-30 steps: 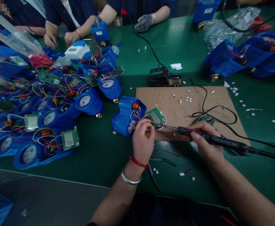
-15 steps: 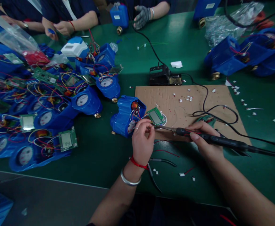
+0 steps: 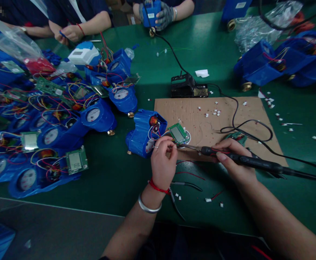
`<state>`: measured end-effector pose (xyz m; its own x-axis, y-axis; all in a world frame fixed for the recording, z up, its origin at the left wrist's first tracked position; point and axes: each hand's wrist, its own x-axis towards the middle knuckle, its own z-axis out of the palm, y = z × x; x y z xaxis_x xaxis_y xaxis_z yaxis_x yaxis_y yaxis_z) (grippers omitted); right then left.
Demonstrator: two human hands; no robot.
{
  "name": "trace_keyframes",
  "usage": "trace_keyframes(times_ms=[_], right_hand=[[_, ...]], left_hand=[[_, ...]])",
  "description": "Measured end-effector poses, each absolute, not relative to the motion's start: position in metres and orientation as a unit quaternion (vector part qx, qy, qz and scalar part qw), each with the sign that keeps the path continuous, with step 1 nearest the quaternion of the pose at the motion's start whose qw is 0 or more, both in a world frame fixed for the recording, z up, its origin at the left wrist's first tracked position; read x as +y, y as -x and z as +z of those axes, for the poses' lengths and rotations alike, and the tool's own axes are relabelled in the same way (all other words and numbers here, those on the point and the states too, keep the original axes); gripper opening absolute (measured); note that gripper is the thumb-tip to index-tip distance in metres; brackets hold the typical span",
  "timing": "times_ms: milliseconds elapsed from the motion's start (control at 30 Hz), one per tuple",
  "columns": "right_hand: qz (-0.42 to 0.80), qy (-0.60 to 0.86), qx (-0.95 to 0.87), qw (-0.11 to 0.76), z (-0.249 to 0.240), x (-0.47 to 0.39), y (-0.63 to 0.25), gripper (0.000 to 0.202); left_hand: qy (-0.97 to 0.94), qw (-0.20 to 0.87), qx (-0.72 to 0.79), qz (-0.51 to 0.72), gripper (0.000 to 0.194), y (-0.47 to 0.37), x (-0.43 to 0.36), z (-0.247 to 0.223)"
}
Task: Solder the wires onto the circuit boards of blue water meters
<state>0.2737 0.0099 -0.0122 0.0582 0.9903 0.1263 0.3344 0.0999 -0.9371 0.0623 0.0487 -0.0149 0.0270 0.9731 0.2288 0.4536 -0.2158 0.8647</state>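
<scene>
Dark green covers the long worktable [image 3: 106,195], its near edge slanting along the grey floor [image 3: 73,231] at lower left. Across it, co-workers sit, and one pair of grey-gloved hands [image 3: 165,17] holds a blue meter. A flat brown cardboard sheet [image 3: 185,108] lies before the person, scattered with small white connectors [image 3: 216,112]. At its left edge stands a blue plastic meter body [image 3: 141,124]; just beside that, over the cardboard, is a green circuit board with a grey screen [image 3: 178,133]. The left hand [image 3: 163,162] has its fingertips together at the board's near corner; what they pinch is too small to tell. The right hand's [image 3: 237,173] fingers are clamped round a black soldering iron [image 3: 266,165], its tip near them. A bare green strip separates the meter body from heaped blue meters [image 3: 98,115]; beyond the cardboard's far edge sits a black iron stand [image 3: 183,86].
</scene>
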Motion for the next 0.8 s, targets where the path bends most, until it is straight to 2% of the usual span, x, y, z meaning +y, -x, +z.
trace_keyframes(times_ms=[300, 800], right_hand=[[0.368, 0.553, -0.565, 0.489, -0.0132, 0.0082, -0.274, 0.012], [0.346, 0.574, -0.592, 0.448, -0.0117, 0.0085, -0.2742, 0.014]], left_hand=[[-0.649, 0.302, 0.546, 0.435, 0.013, -0.063, 0.0487, -0.0143], [-0.646, 0.303, 0.549, 0.434, 0.012, -0.0629, 0.0478, -0.015]])
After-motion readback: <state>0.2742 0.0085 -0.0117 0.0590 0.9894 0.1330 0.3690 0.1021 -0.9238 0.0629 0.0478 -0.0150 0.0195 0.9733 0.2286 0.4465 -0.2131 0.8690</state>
